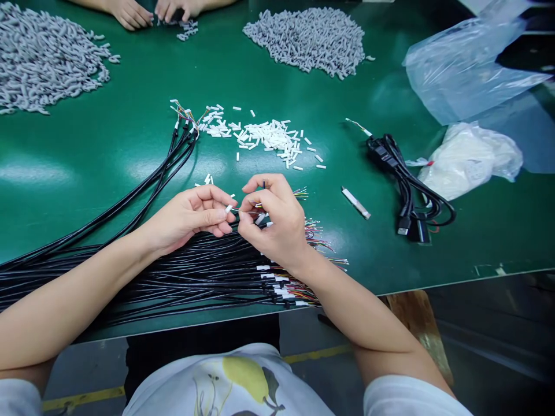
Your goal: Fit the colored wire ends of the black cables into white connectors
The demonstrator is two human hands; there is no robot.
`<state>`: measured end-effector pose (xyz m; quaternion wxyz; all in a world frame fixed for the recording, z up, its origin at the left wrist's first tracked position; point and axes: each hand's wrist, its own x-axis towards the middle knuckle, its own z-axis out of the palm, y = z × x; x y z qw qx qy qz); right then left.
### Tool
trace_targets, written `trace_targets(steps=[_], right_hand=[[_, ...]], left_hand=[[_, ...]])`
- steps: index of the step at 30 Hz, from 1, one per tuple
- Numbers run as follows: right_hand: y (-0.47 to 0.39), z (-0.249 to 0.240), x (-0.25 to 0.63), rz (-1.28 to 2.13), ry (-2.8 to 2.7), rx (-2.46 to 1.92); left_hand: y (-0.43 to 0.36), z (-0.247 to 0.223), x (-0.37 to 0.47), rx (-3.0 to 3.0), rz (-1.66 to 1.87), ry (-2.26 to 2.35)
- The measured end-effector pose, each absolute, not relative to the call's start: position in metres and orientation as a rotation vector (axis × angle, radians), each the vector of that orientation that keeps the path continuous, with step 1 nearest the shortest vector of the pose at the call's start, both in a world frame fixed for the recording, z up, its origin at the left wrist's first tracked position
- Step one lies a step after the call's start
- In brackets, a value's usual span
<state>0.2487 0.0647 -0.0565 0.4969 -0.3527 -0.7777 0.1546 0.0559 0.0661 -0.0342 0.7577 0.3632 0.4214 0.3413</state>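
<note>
The left hand (197, 218) pinched a short white tube (228, 208); the right hand's (277, 216) curled fingers gripped thin wires (245, 210) above glossy black cables (203, 271). Smooth white tubes (271, 136) lay scattered beyond the cables.

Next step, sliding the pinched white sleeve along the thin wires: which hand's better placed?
Left, probably. The left hand has the white sleeve at its fingertips; the right hand seems to pinch the thin wires, so it could steady them.
</note>
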Motion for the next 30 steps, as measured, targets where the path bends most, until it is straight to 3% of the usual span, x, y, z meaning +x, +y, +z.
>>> trace_targets(steps=[30], right_hand=[[0.0628,-0.0589,0.2468,0.355,-1.861,-0.846]], left_hand=[[0.0586,-0.0308,0.065,1.049,0.821,0.969]])
